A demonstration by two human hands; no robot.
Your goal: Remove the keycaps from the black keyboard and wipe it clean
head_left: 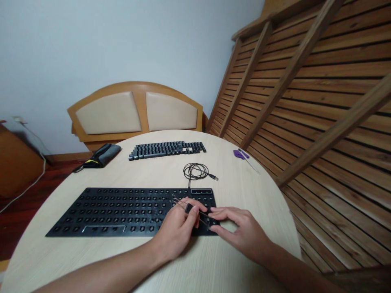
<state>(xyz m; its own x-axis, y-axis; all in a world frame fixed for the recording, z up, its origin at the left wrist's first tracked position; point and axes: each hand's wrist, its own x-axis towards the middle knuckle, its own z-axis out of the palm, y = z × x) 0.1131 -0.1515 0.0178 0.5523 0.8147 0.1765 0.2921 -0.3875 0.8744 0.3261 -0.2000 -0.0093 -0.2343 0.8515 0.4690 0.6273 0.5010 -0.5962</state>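
A black keyboard (pixel 105 209) without its keycaps lies on the table, its switches bare. My left hand (pixel 180 221) rests over its right part, closed on the black handle of a wire keycap puller (pixel 189 208). Thin wire loops stick out at both ends of that handle, one toward the number pad. At the keyboard's right edge is my right hand (pixel 241 228). Its thumb and fingertips are apart and touch the number pad's lower right corner. Whether something small sits between them, I cannot make out.
Behind the keyboard lie rows of removed dark keycaps (pixel 165 149) and a coiled USB cable (pixel 195 171). A dark pouch (pixel 104 155) is at the table's back left. Purple pieces (pixel 240 154) and a thin white stick (pixel 250 162) lie near the right edge of the round table (pixel 244 195).
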